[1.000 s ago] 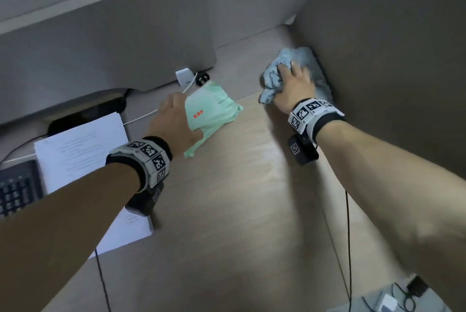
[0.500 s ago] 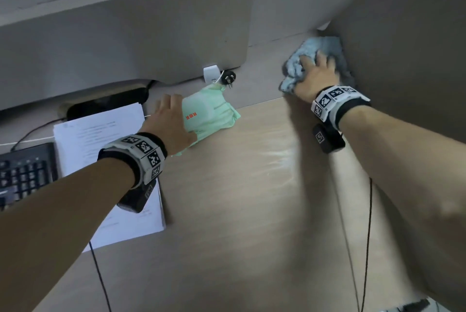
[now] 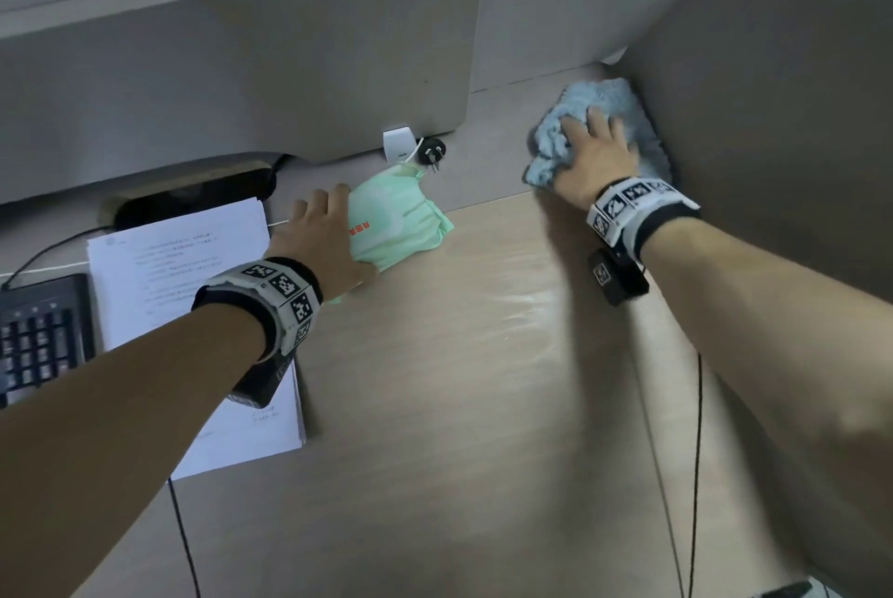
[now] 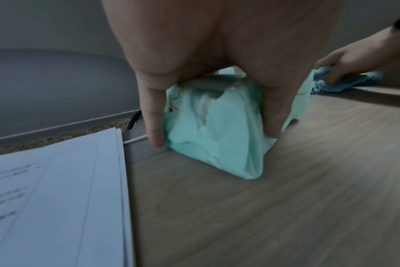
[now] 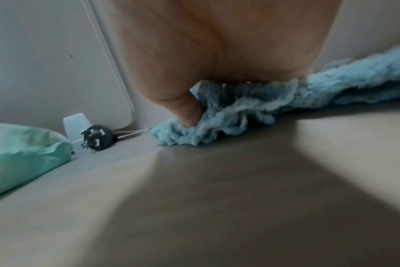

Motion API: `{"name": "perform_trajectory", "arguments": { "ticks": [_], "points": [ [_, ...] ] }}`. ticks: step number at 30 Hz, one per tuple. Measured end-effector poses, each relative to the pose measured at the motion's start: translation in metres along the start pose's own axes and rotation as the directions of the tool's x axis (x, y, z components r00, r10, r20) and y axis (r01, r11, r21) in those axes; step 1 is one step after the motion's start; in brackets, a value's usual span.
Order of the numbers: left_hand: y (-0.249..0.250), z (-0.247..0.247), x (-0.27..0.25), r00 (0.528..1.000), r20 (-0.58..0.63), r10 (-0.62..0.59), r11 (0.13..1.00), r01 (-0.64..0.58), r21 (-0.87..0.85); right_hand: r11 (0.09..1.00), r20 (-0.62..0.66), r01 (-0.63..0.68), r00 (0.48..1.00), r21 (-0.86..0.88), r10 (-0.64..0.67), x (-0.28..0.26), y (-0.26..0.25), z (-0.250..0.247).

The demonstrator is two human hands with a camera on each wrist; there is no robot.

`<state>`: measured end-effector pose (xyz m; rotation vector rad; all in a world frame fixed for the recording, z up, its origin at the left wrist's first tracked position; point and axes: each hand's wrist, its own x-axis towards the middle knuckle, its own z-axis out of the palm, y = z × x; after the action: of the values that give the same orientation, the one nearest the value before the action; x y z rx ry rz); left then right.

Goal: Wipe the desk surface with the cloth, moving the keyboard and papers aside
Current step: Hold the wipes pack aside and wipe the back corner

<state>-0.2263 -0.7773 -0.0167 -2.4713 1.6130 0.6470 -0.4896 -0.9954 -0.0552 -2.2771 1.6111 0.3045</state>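
My right hand [image 3: 594,153] presses a crumpled blue cloth [image 3: 609,99] onto the desk [image 3: 459,380] in the far right corner, against the side panel. In the right wrist view its thumb digs into the folds of the cloth [image 5: 240,112]. My left hand [image 3: 324,235] grips a soft green tissue pack [image 3: 396,220] near the back of the desk, thumb on one side and fingers on the other of the pack [image 4: 212,130]. White printed papers [image 3: 179,269] lie at the left, and a black keyboard [image 3: 43,336] sits beyond them at the left edge.
A black plug [image 3: 431,152] and a white adapter [image 3: 398,143] lie behind the pack, at the foot of the grey divider panel [image 3: 241,42]. A tall panel [image 3: 773,90] walls in the right side. Thin black cables [image 3: 696,452] hang from both wrists.
My right hand has pushed the cloth farther back into the right corner. My left hand has shifted the green pack a little to the left, toward the papers.
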Motion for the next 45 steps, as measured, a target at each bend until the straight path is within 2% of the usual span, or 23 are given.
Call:
{"name": "perform_trajectory", "arguments": {
  "ticks": [2,6,8,10,12,15,17,18,19,22,23,26,28,31,35,40,45],
  "points": [
    [0.0,0.001,0.001,1.0,-0.01,-0.007,0.999,0.006,-0.042,0.998,0.045,0.048,0.998,-0.038,-0.046,0.009,-0.025,-0.002],
    [-0.002,0.003,0.001,0.999,-0.046,-0.003,0.997,0.0,-0.08,0.95,0.128,0.306,0.946,-0.068,-0.296,-0.014,-0.068,0.013],
    [-0.003,0.003,0.0,0.999,-0.05,0.005,0.996,-0.01,-0.089,0.909,0.149,0.41,0.906,-0.074,-0.397,-0.042,-0.07,0.022],
    [-0.002,0.0,-0.001,0.999,-0.054,0.008,0.996,-0.013,-0.094,0.888,0.146,0.456,0.884,-0.058,-0.444,-0.065,-0.054,0.03],
    [-0.001,-0.002,-0.004,0.999,-0.049,0.001,0.994,-0.007,-0.11,0.907,0.116,0.42,0.903,-0.041,-0.413,-0.076,-0.027,0.035],
    [0.004,-0.007,-0.01,0.999,-0.02,0.031,0.993,-0.033,-0.109,0.987,0.049,0.156,0.986,0.032,-0.158,-0.076,0.016,0.027],
    [0.011,-0.01,-0.014,0.999,-0.016,0.047,0.993,-0.048,-0.106,0.998,0.033,-0.011,0.999,0.06,0.009,-0.078,0.026,0.024],
    [0.016,-0.012,-0.016,0.999,-0.017,0.043,0.992,-0.045,-0.121,0.998,0.036,-0.037,0.999,0.056,0.035,-0.083,0.023,0.025],
    [0.023,-0.014,-0.016,0.999,-0.016,0.03,0.988,-0.032,-0.149,0.999,0.051,-0.014,0.999,0.042,0.012,-0.092,0.019,0.03],
    [0.046,-0.018,-0.009,0.999,-0.031,0.012,0.973,-0.019,-0.228,0.987,0.094,0.162,0.982,0.004,-0.161,-0.12,0.02,0.044],
    [0.054,-0.017,-0.003,0.999,-0.041,0.021,0.968,-0.031,-0.25,0.985,0.093,0.173,0.981,0.005,-0.172,-0.124,0.03,0.042],
    [0.086,-0.015,0.012,0.995,-0.071,0.076,0.959,-0.092,-0.268,0.998,0.053,0.043,0.998,0.036,-0.045,-0.12,0.057,0.033],
    [0.11,-0.015,0.024,0.985,-0.109,0.135,0.961,-0.157,-0.227,0.999,0.051,0.007,0.999,0.032,-0.009,-0.119,0.059,0.032],
    [0.141,-0.017,0.043,0.977,-0.125,0.17,0.971,-0.188,-0.149,0.999,0.052,0.029,0.998,0.034,-0.031,-0.121,0.054,0.036],
    [0.174,-0.02,0.08,0.968,-0.125,0.218,0.963,-0.234,-0.134,0.999,0.043,0.042,0.998,0.003,-0.042,-0.121,0.06,0.039],
    [0.196,-0.024,0.117,0.959,-0.149,0.24,0.956,-0.261,-0.137,0.997,0.054,0.075,0.996,-0.01,-0.075,-0.121,0.059,0.04],
    [0.21,-0.026,0.131,0.959,-0.114,0.26,0.956,-0.273,-0.112,0.996,0.042,0.088,0.995,-0.001,-0.088,-0.121,0.06,0.041]
  ]
}}
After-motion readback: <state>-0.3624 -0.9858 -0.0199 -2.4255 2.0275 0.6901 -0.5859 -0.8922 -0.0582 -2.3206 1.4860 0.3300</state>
